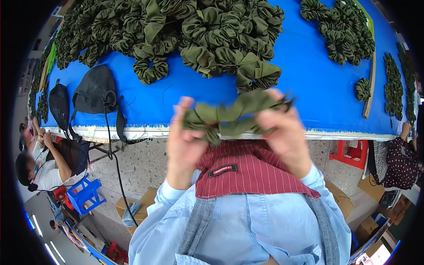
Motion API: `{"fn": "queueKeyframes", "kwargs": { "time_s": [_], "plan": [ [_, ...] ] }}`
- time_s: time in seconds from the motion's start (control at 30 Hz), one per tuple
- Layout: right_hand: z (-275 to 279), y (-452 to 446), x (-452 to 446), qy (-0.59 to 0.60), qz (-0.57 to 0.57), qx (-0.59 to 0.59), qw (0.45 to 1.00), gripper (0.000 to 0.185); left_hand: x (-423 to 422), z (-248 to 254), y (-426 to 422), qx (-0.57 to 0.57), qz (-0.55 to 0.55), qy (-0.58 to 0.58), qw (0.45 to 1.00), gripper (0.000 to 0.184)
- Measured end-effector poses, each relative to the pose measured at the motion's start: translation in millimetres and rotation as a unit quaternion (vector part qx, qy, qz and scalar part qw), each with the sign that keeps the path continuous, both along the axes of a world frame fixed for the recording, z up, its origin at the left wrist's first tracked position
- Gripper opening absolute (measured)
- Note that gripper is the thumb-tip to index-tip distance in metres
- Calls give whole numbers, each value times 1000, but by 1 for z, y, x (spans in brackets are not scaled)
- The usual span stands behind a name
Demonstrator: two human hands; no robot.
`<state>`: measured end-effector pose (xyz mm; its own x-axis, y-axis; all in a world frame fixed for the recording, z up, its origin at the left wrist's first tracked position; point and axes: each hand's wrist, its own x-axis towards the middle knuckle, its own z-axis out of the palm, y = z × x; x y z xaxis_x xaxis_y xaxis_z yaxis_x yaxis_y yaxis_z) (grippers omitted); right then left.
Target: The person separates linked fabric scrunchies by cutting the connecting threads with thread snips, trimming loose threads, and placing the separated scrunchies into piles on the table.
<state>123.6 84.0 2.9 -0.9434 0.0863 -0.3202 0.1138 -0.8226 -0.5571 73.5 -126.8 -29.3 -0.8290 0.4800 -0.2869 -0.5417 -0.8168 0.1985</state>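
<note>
An olive-green scrunchie is stretched between my two hands, just above the table's near edge. My left hand grips its left end, with the thumb and fingers on the fabric. At the other end, my right hand pinches the cloth. A small dark pointed object shows by the right fingers, too blurred to name. Just beyond the hands lies a large pile of similar scrunchies on the blue table.
A black mesh bag with a cord stands on the left. More scrunchies lie at the right beside a wooden strip. A blue stool and a red stool stand below. Other people sit along both sides.
</note>
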Motion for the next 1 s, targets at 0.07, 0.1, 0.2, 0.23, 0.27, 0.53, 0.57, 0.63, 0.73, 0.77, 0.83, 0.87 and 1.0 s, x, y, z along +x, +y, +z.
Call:
{"fn": "queueKeyframes", "kwargs": {
  "time_s": [0.07, 0.1, 0.2, 0.23, 0.27, 0.53, 0.57, 0.63, 0.73, 0.77, 0.83, 0.87, 1.0],
  "plan": [
    [-3, 24, -1, 43, 26, -84, 995, 40, -8, 16, -8, -50, 55, 97, 993, 24],
    [3, 24, -2, 44, 25, -82, 995, 40, -10, 24, -6, -48, 54, 99, 992, 24],
    [24, 19, -2, 32, 231, 220, 947, 37, 0, 45, 9, -415, 12, 239, 878, 21],
    [25, 12, -3, 60, 279, 345, 894, 34, 4, 48, 17, -479, -38, 283, 830, 22],
    [24, 3, -3, 60, 278, 343, 895, 34, 7, 44, 25, -480, -40, 283, 829, 22],
    [20, 49, 10, 6, 222, 341, 913, 14, -3, 44, 17, -456, -74, 243, 853, 19],
    [20, 51, 15, 5, 227, 353, 908, 13, -4, 42, 19, -463, -122, 257, 840, 19],
    [23, 50, 17, 24, 183, 395, 900, 12, -8, 38, 40, -468, -155, 320, 809, 20],
    [24, 77, 22, -4, -44, 500, 865, 13, -19, 21, 71, -481, -57, 392, 782, 23],
    [17, 96, 21, 16, -172, 529, 831, 17, -26, 20, 73, -480, -56, 394, 782, 23],
    [27, 132, 26, -74, -335, 504, 793, 24, -37, 20, 75, -581, 98, 451, 670, 25],
    [32, 139, 23, -87, -357, 547, 752, 24, -39, 20, 76, -580, 97, 451, 671, 25],
    [30, 127, 10, -62, -377, 560, 735, 19, -48, 24, 81, -691, 98, 491, 522, 26]
  ]
}}
